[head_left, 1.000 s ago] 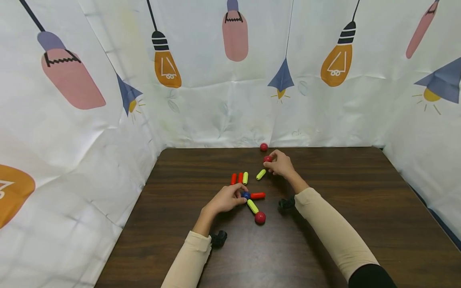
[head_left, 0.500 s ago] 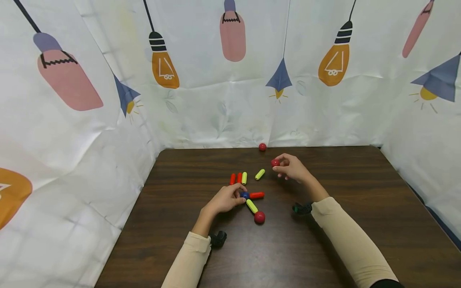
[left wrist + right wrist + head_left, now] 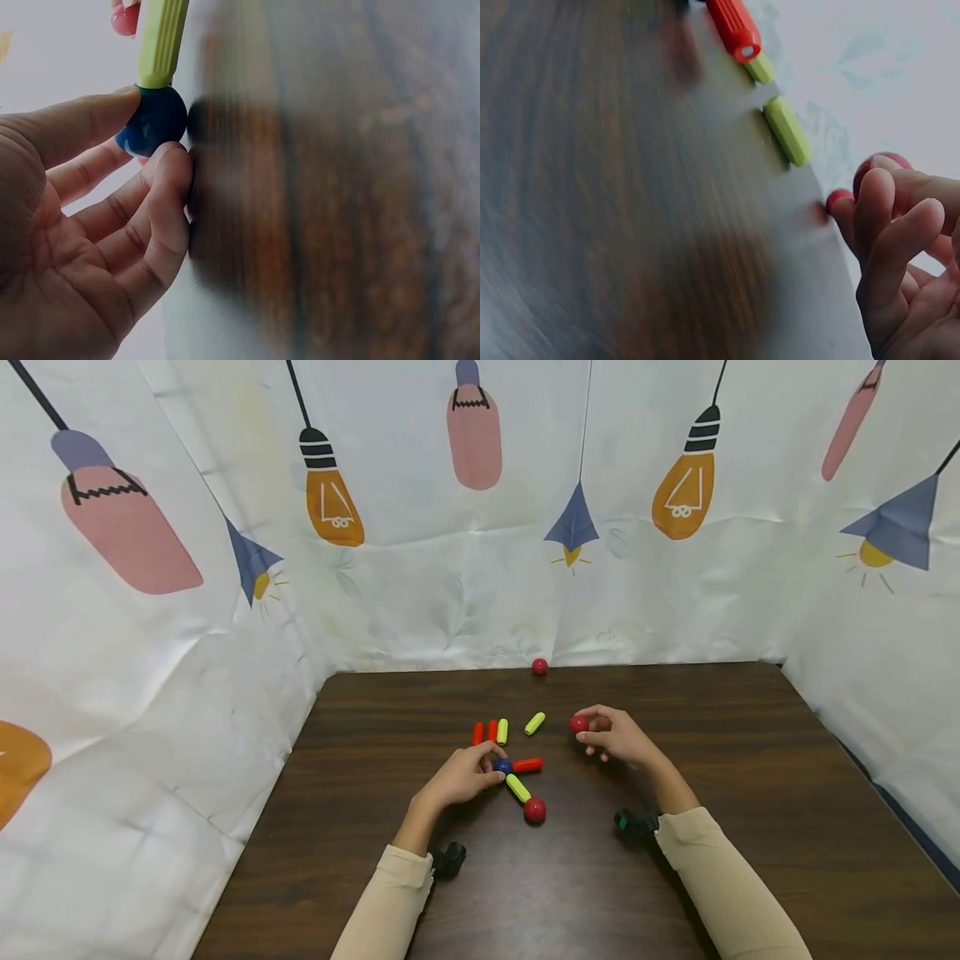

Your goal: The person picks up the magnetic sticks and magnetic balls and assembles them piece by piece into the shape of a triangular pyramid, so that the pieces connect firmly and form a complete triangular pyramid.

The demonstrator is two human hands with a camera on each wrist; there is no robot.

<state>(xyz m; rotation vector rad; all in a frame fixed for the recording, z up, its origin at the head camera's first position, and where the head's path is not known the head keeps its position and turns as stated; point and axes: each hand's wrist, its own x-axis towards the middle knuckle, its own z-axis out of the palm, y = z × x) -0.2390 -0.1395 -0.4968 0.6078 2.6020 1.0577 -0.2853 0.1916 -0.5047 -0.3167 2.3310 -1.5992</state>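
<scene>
My left hand (image 3: 462, 775) pinches a blue ball (image 3: 154, 121) low over the table, thumb on one side and fingers on the other. From that ball a red rod (image 3: 528, 765) sticks out to the right. A yellow-green rod (image 3: 517, 788) runs from it toward the near side, with a red ball (image 3: 535, 811) at its end. To the right, my right hand (image 3: 617, 735) holds another red ball (image 3: 578, 724) between thumb and fingertips; in the right wrist view the fingers partly cover this held ball (image 3: 885, 160).
Two loose red rods (image 3: 477, 733) and a yellow-green rod (image 3: 502, 732) lie beyond the left hand. A further yellow-green rod (image 3: 535, 723) lies slanted nearby. One red ball (image 3: 539, 667) sits at the far edge of the dark wooden table (image 3: 720, 743), before a patterned white cloth.
My right hand has brought its red ball rightward and back toward the near side, away from the slanted yellow-green rod. My left hand stays on the blue ball.
</scene>
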